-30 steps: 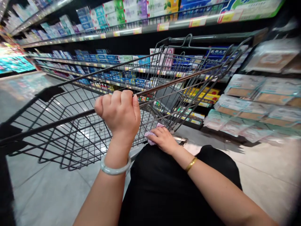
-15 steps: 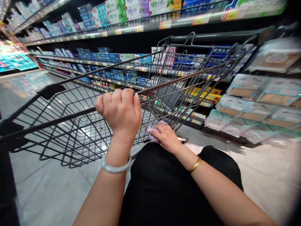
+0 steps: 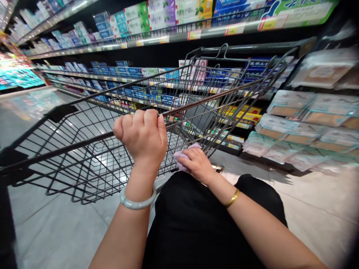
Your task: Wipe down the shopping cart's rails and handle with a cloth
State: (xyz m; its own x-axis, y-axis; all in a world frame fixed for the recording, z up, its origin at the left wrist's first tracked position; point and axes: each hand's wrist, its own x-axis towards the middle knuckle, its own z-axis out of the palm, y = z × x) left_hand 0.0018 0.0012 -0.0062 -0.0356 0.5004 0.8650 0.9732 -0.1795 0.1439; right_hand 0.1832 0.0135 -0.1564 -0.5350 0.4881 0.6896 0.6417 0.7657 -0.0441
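A dark wire shopping cart (image 3: 92,141) stands across the view in front of my knees. My left hand (image 3: 143,136) is closed in a fist around the near top rail of its basket; a pale bangle circles that wrist. Lower down and to the right, my right hand (image 3: 198,164) grips a light purple cloth (image 3: 183,160) against the cart's near side wires, low by the rear end. The fingers bend over the cloth, and part of it is hidden under them. A gold bracelet is on the right wrist.
Store shelves (image 3: 165,40) with boxed goods run along behind the cart. Clear packaged goods (image 3: 291,102) hang on a rack at the right. My black-clothed knees (image 3: 210,220) are close below the hands. Pale floor tiles (image 3: 53,220) lie beneath the cart.
The view has shifted slightly. My left hand keeps hold of the rail, and my right hand with the cloth stays at almost the same place on the wires.
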